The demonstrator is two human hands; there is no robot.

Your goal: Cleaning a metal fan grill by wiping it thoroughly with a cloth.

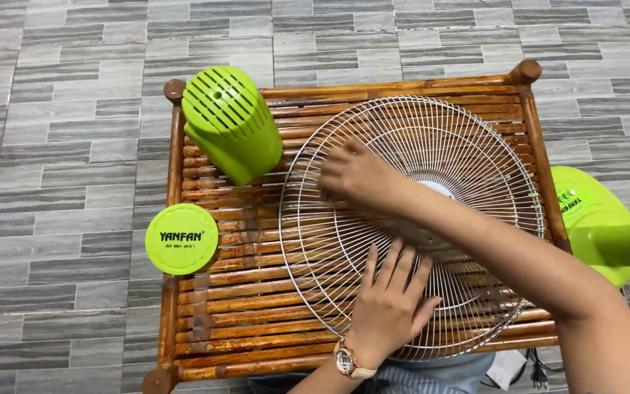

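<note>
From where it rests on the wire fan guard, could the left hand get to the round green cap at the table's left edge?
Probably yes. The left hand lies flat and empty on the round wire fan guard, and only bare slats of the wooden slatted table lie between it and the round green plastic cap.

I see bright, even light; soft shadows under the wire fan guard (411,226); sharp focus, slight edge bending.

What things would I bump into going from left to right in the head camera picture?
Round green cap → green slotted motor cover → wire fan grille, with both hands on it → green fan base and pole. All but the base sit on the bamboo slat table.
</note>
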